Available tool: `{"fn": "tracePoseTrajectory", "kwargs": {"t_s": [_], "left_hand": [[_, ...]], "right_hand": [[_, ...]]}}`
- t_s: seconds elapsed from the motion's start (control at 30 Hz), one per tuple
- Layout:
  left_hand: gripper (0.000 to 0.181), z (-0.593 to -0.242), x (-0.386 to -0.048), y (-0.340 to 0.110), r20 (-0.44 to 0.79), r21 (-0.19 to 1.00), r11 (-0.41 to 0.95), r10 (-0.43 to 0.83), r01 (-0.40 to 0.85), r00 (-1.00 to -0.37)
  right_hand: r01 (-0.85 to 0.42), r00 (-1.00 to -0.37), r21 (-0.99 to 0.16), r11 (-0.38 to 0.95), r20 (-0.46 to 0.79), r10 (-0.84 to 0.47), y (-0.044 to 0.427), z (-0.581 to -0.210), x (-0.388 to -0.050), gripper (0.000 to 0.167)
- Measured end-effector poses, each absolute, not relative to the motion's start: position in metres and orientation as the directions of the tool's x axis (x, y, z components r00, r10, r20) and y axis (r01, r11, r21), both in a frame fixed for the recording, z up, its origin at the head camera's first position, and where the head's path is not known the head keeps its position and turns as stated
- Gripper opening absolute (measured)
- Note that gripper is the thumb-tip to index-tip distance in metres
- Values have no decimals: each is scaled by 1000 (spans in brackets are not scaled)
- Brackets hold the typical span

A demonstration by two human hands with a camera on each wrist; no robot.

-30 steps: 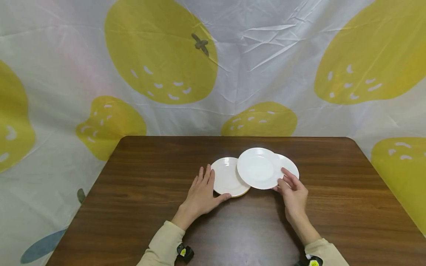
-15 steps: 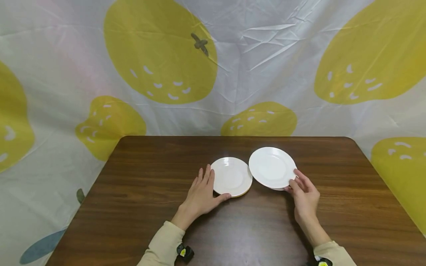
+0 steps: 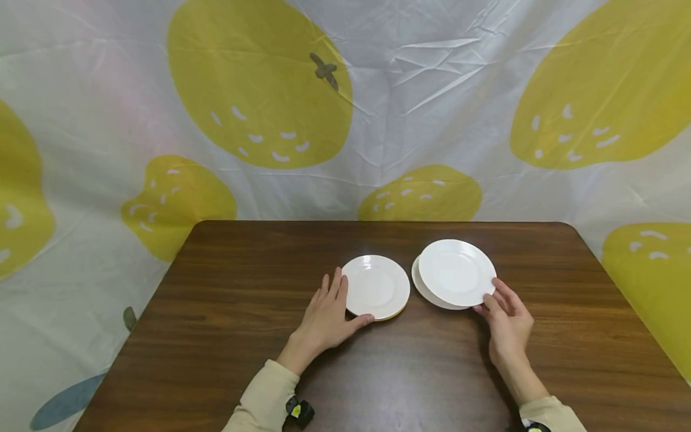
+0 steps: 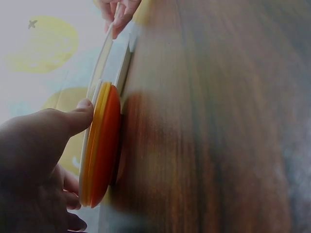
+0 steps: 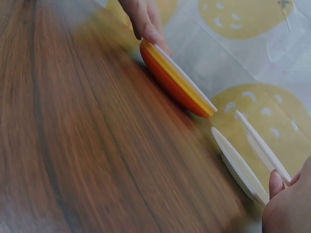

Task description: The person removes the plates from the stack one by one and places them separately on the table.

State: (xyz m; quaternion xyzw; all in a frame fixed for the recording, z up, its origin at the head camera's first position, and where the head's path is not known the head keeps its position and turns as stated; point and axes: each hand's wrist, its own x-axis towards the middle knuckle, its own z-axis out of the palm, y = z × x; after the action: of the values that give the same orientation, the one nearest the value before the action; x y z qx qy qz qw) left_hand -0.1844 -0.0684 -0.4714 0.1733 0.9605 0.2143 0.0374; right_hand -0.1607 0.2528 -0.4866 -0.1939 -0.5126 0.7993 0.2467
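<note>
My right hand (image 3: 510,330) pinches the near right rim of a white plate (image 3: 456,273), thumb on top. That plate is tilted and held just above another white plate (image 3: 423,291) lying on the table; the right wrist view shows a gap between the held plate (image 5: 262,143) and the lower plate (image 5: 238,165). To the left, a white plate (image 3: 375,288) tops a stack, with yellow and orange plates (image 4: 104,150) beneath it. My left hand (image 3: 326,315) rests against the left side of this stack, fingers straight and spread, its thumb touching the near rim.
The dark brown wooden table (image 3: 243,276) has its far edge a little behind the plates. Behind it hangs a pale cloth (image 3: 421,120) with large yellow fruit prints. Both wrists wear black straps with small devices (image 3: 299,411).
My right hand has carried the held white plate to the right, off the left stack and over the lower white plate. The left hand has stayed in place.
</note>
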Motion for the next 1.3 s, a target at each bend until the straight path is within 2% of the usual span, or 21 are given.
{"fn": "tracePoseTrajectory", "kwargs": {"t_s": [0.73,1.3], "left_hand": [[104,-473,-183,-70,11,438,839,353,322,-936],[103,-473,-183,-70,12,439,837,358,327,-933]], "right_hand": [[-172,-754,-897,-408,-147,640,286,-491,-155,36],[-231,-716,-864,-448,-161,679,306,-493,-150,35]]}}
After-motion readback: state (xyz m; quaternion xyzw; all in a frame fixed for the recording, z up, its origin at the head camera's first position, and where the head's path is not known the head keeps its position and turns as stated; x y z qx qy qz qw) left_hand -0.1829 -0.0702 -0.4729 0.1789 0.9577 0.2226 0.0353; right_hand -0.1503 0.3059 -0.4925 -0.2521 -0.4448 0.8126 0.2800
